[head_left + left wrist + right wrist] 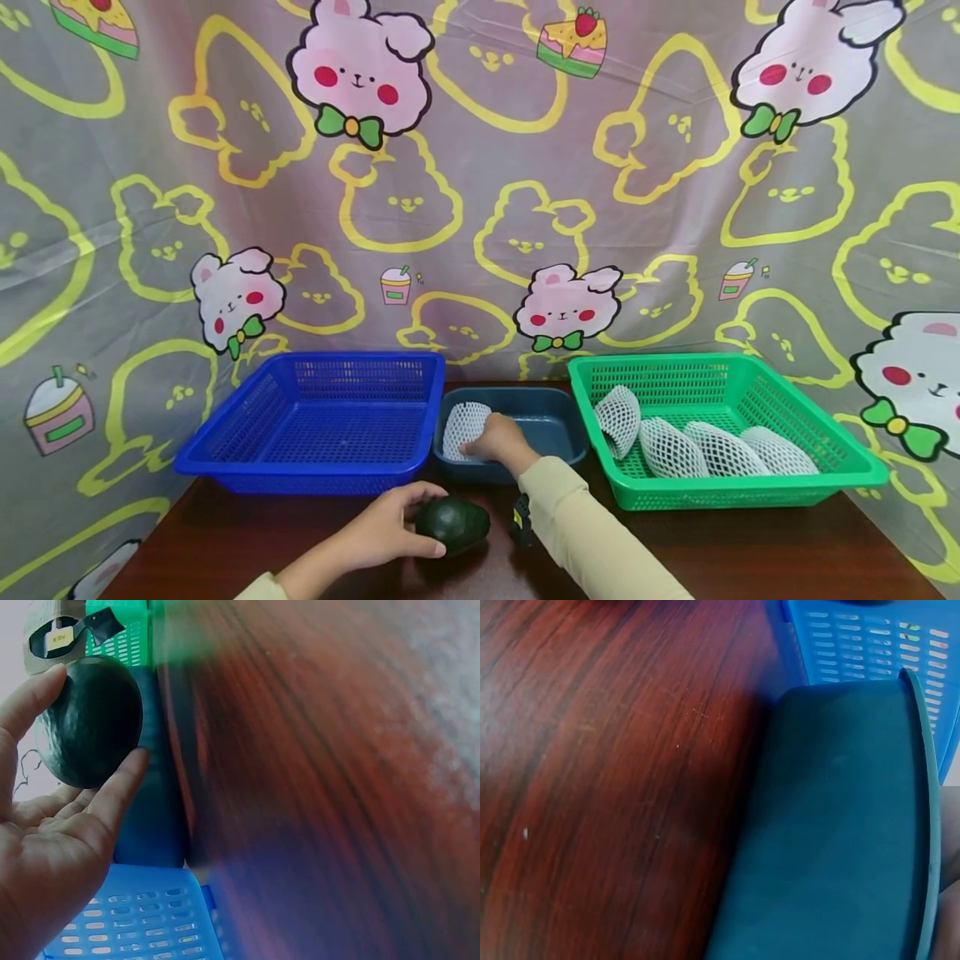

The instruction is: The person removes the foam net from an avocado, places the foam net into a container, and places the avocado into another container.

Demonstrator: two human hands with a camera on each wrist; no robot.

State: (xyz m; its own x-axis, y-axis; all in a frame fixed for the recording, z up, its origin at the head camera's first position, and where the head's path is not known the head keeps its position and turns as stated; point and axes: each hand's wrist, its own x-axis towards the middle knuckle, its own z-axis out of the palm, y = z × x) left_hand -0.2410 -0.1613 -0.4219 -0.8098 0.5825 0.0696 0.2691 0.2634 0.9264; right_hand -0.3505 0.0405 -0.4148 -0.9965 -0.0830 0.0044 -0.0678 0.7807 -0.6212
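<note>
In my left hand (386,529) is a dark green avocado (453,525), held above the table in front of the basin. The left wrist view shows the thumb on one side of the avocado (94,724) and the fingers on the other. My right hand (501,442) reaches into the dark blue-grey basin (551,433) and grips a white foam net sleeve (463,425) at its left end. In the right wrist view the basin's outer wall (825,825) hides most of that hand.
A blue mesh basket (345,433) stands left of the basin. To the right, a green mesh basket (738,493) contains several white foam-netted pieces (671,448). Dark brown wooden table (247,533) lies under everything, with a patterned cloth (465,167) hanging behind.
</note>
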